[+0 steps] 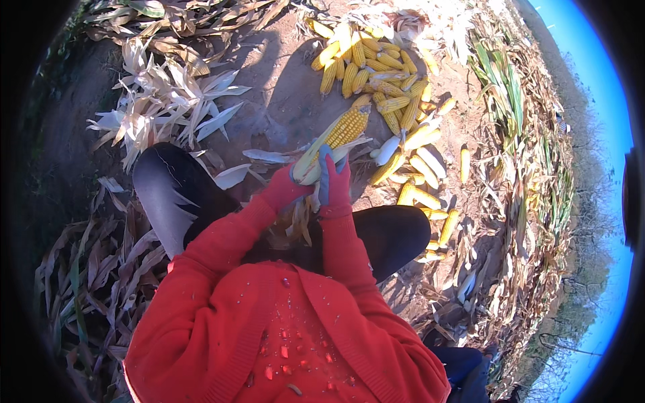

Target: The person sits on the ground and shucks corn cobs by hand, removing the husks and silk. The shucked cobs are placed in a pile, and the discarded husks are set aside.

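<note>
An ear of corn (348,127) with yellow kernels points up and to the right in front of me, its upper part bare. Pale husk (310,160) still wraps the lower part, and a peeled strip hangs out to the right. Gloved in red and grey, my left hand (288,188) grips the base of the ear. My right hand (334,177), in a matching glove, holds the husk along the ear's right side, thumb pointing upward. Its fingers are partly hidden behind the ear. Between my dark-trousered knees hang dry husk pieces (301,221).
Husked yellow corn ears (375,65) lie heaped on the soil ahead, with more ears (426,171) trailing down the right. Loose pale husks (171,98) are piled left. Dry stalks (95,272) lie at lower left. Someone's dark trouser leg (461,370) shows at lower right.
</note>
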Available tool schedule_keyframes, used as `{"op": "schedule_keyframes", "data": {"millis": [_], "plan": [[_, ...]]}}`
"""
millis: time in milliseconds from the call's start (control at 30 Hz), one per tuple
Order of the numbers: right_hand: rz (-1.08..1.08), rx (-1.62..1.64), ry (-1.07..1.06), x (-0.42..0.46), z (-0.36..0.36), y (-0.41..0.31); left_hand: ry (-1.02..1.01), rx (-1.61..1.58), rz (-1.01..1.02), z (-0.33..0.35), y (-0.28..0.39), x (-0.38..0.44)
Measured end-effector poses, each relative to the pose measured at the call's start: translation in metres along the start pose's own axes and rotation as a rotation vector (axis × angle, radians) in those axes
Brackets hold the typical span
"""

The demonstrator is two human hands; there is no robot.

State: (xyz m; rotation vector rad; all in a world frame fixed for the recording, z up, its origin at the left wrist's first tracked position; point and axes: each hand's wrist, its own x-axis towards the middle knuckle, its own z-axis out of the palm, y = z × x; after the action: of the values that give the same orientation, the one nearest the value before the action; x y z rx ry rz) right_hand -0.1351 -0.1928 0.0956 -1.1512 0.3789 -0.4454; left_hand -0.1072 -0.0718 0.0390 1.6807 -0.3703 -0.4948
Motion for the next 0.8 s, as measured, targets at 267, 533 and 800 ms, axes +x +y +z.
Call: {"op": "schedule_keyframes", "data": {"millis": [267, 533, 800], "plan": [[0.076, -0.197, 0.241, 0.011, -0.032, 0.041, 0.232, 0.502, -0.039, -0.003, 0.008, 0.0], [0.057, -0.051, -0.458, -0.01, 0.005, 0.006, 0.153, -0.506, -0.037, -0.022, -0.062, 0.03], [0.334, 0.124, -0.122, 0.031, -0.033, 0.002, 0.498, 0.362, 0.229, -0.026, 0.008, 0.011]]}}
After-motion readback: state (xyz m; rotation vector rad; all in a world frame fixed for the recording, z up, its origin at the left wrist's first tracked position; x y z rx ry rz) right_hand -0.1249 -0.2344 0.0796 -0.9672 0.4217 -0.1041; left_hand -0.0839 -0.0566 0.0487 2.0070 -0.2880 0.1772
